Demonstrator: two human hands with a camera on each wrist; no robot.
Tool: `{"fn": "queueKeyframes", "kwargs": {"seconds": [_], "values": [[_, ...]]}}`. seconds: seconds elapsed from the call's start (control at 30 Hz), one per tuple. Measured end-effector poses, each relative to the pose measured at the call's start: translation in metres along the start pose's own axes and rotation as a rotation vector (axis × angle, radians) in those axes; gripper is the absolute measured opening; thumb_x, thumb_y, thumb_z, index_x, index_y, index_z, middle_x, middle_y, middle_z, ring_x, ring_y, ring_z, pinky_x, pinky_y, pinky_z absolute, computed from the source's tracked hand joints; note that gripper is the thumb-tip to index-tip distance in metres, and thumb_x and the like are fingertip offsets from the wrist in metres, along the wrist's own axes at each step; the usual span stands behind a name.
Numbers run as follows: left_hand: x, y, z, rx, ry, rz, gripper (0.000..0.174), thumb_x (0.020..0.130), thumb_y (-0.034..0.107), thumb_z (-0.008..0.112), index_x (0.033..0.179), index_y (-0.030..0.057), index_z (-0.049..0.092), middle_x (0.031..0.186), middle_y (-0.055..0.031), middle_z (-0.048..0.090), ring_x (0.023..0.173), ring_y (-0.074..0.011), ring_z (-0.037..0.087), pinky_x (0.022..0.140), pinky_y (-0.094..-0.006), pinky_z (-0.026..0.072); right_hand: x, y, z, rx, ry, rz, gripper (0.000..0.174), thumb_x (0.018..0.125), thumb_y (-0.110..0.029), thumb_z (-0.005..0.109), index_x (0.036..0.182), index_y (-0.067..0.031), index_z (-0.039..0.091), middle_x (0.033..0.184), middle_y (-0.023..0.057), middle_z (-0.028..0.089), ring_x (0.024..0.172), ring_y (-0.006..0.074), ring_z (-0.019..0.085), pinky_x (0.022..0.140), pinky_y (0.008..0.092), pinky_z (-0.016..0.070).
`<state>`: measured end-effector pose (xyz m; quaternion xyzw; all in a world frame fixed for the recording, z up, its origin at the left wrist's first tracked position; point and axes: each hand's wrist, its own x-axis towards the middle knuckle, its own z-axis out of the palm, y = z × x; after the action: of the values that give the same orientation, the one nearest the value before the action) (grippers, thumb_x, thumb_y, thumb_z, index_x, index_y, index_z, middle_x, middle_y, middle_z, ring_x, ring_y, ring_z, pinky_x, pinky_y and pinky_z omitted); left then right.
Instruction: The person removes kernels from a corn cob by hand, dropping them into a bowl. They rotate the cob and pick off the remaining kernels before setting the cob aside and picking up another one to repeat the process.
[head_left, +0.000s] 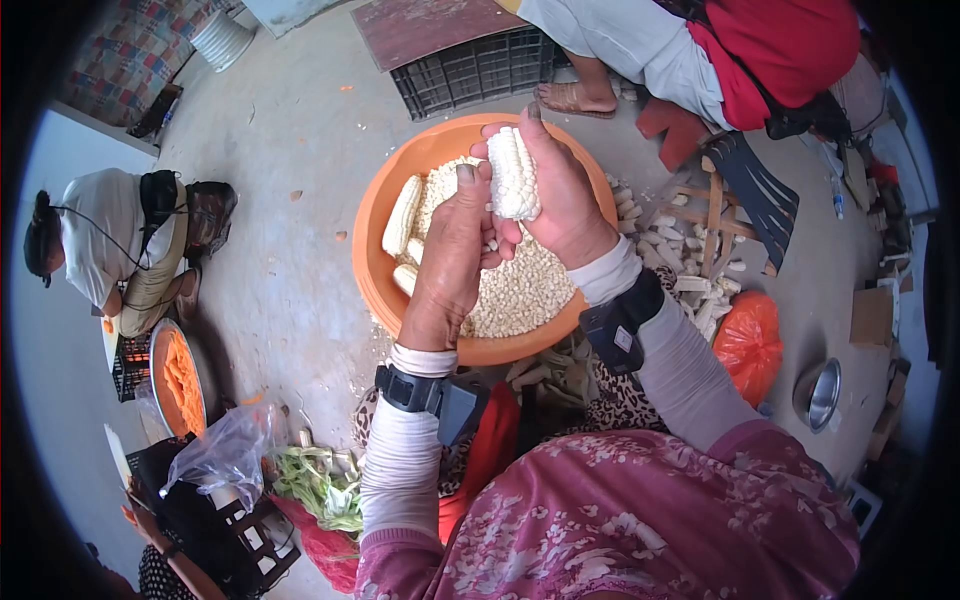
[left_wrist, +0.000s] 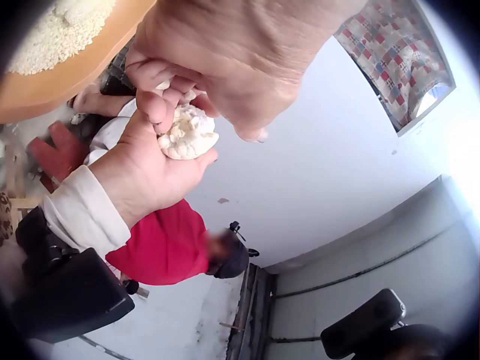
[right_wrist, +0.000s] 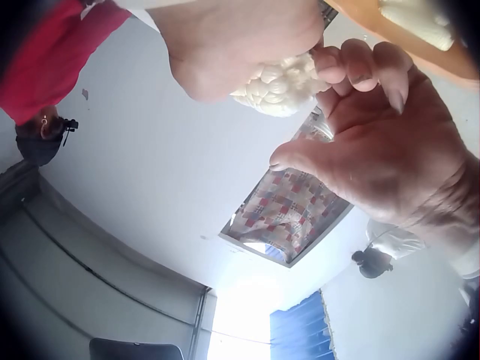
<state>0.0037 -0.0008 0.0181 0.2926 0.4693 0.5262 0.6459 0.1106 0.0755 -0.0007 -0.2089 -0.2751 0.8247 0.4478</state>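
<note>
A white corn cob [head_left: 513, 175] lies in my right hand [head_left: 570, 200], gripped between thumb and fingers above an orange basin [head_left: 375, 290]. My left hand [head_left: 450, 245] is beside it, thumb raised and fingers curled near the cob's lower side. Loose white kernels [head_left: 520, 290] fill much of the basin, and whole cobs [head_left: 402, 216] lie along its left side. In the left wrist view, the cob's end [left_wrist: 187, 135] shows in the right hand [left_wrist: 142, 165], beneath the left hand [left_wrist: 225, 60]. The right wrist view shows the left hand's [right_wrist: 397, 142] fingertips close against the cob [right_wrist: 279, 86].
Stripped cobs [head_left: 690, 250] lie on the floor to the right, by a red bag [head_left: 750, 335] and a metal bowl [head_left: 822, 395]. A black crate [head_left: 475, 75] stands beyond the basin. Seated people are at upper right and left, with a pan of orange shreds [head_left: 180, 380].
</note>
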Motion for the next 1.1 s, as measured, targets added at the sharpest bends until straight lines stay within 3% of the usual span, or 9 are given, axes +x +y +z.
{"fn": "queueKeyframes", "kwargs": {"seconds": [0.07,0.13,0.37,0.67,0.77,0.93,1.03,1.1], "values": [[-0.002,0.002,0.001,0.048,-0.004,0.001,0.05,0.093,0.053,0.039,0.096,0.0049,0.055,0.062,0.0002,0.055,0.051,-0.0045,0.048,0.042,-0.0163,0.0298,-0.003,0.001,0.005,-0.205,0.0,-0.077,0.049,0.093,-0.046,0.042,0.108,-0.0005,0.051,0.094,0.0118,0.059,0.079,0.0164,0.058,0.07,0.0292,0.0507],[-0.003,0.003,0.005,0.219,0.103,-0.032,0.05,0.09,0.054,0.045,0.095,0.0056,0.056,0.059,0.0008,0.053,0.049,-0.0037,0.046,0.042,-0.0158,0.0293,-0.005,0.003,0.006,-0.228,-0.016,-0.082,0.05,0.093,-0.046,0.043,0.108,0.0002,0.051,0.094,0.0119,0.059,0.08,0.0161,0.058,0.07,0.0288,0.0507],[-0.002,-0.004,0.008,0.1,0.111,0.089,0.047,0.089,0.053,0.048,0.09,0.0066,0.057,0.056,0.0024,0.048,0.046,-0.0033,0.043,0.04,-0.0161,0.0284,-0.002,0.003,0.006,-0.203,0.0,-0.046,0.053,0.093,-0.047,0.044,0.11,0.003,0.05,0.096,0.0131,0.06,0.084,0.0169,0.059,0.073,0.0283,0.0506],[0.001,-0.005,0.013,0.075,0.174,0.074,0.052,0.096,0.05,0.032,0.112,0.0068,0.056,0.056,0.0035,0.045,0.045,-0.0037,0.038,0.04,-0.0167,0.0275,-0.001,-0.001,0.003,-0.148,-0.047,-0.031,0.054,0.092,-0.047,0.044,0.112,0.0032,0.049,0.097,0.0134,0.061,0.087,0.0176,0.06,0.073,0.0287,0.0515],[0.001,-0.006,0.009,0.021,0.147,0.093,0.054,0.094,0.054,0.033,0.107,0.0068,0.056,0.058,0.0035,0.047,0.046,-0.0031,0.04,0.04,-0.0163,0.0284,-0.002,0.0,0.003,-0.174,-0.043,-0.043,0.053,0.093,-0.047,0.044,0.11,0.0023,0.05,0.096,0.0132,0.061,0.087,0.017,0.059,0.073,0.0285,0.0511],[-0.002,-0.001,0.012,0.187,0.148,0.023,0.046,0.089,0.054,0.048,0.093,0.0097,0.058,0.06,0.0046,0.048,0.049,-0.002,0.045,0.043,-0.0146,0.031,-0.006,0.0,0.01,-0.227,-0.022,-0.087,0.049,0.093,-0.045,0.044,0.106,0.0013,0.052,0.095,0.0122,0.06,0.087,0.0155,0.058,0.076,0.0288,0.0499],[-0.003,0.0,0.011,0.133,0.14,0.037,0.042,0.087,0.052,0.052,0.091,0.0107,0.059,0.06,0.005,0.048,0.05,-0.0019,0.045,0.044,-0.0142,0.0319,-0.007,0.0,0.011,-0.243,-0.02,-0.084,0.049,0.094,-0.045,0.043,0.105,0.0013,0.053,0.095,0.0117,0.059,0.087,0.0154,0.057,0.077,0.0289,0.0494],[-0.003,0.0,0.01,0.146,0.135,0.043,0.041,0.089,0.05,0.05,0.091,0.0101,0.058,0.06,0.0045,0.048,0.05,-0.0024,0.045,0.044,-0.0148,0.0316,-0.007,0.0,0.011,-0.255,-0.021,-0.089,0.049,0.094,-0.045,0.043,0.105,0.0013,0.053,0.095,0.0115,0.059,0.087,0.0156,0.057,0.077,0.0289,0.0494]]}}
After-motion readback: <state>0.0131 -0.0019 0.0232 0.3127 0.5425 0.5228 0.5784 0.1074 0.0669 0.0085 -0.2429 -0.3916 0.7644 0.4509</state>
